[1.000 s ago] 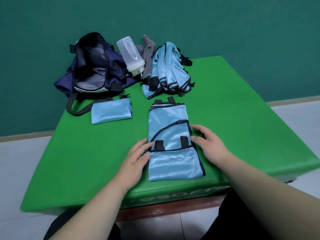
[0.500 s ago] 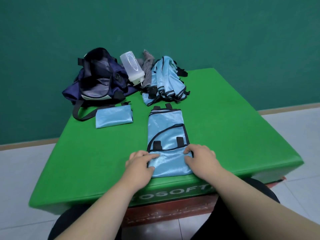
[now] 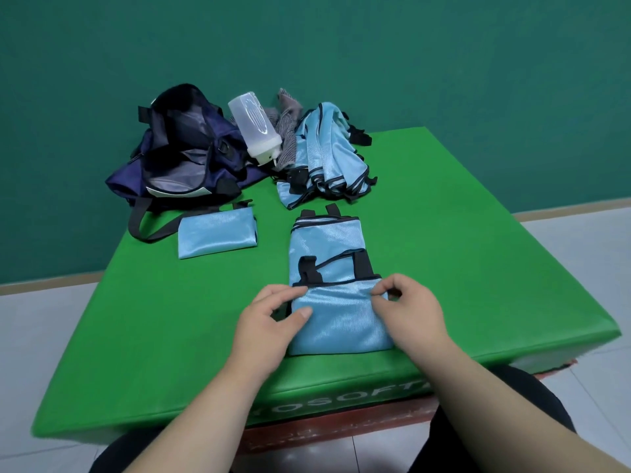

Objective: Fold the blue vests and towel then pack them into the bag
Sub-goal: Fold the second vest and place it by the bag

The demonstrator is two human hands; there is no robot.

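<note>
In the head view we see a thick green mat point(image 3: 461, 233) that serves as the work surface; it has white letters point(image 3: 341, 401) printed on its front side and it lies on a reddish base point(image 3: 341, 435), of which only the front edge shows. Behind the mat stands a plain dark green wall point(image 3: 341, 46), and a pale skirting strip point(image 3: 573, 209) runs where the wall meets the light tiled floor point(image 3: 587, 254) on both sides. Near the front edge of the mat lies a long vest point(image 3: 327, 247) of shiny blue cloth with black trim, its near part turned over on itself. Our left hand point(image 3: 266, 322) pinches the left edge of this turned part, with the thumb on top of the cloth. Our right hand point(image 3: 409, 312) pinches the right corner of the same part with curled fingers. To the left, well apart, a folded vest point(image 3: 216, 235) rests flat as a small rectangle. At the far side a heap of vests point(image 3: 327, 158) lies unfolded. Just beside it is a grey striped towel point(image 3: 286, 131), crumpled, and a clear plastic bottle point(image 3: 254, 128) leans against it. The dark blue bag point(image 3: 184, 155) stands open at the far left corner, and its black strap point(image 3: 143, 220) lies on the mat, touching the folded vest.
</note>
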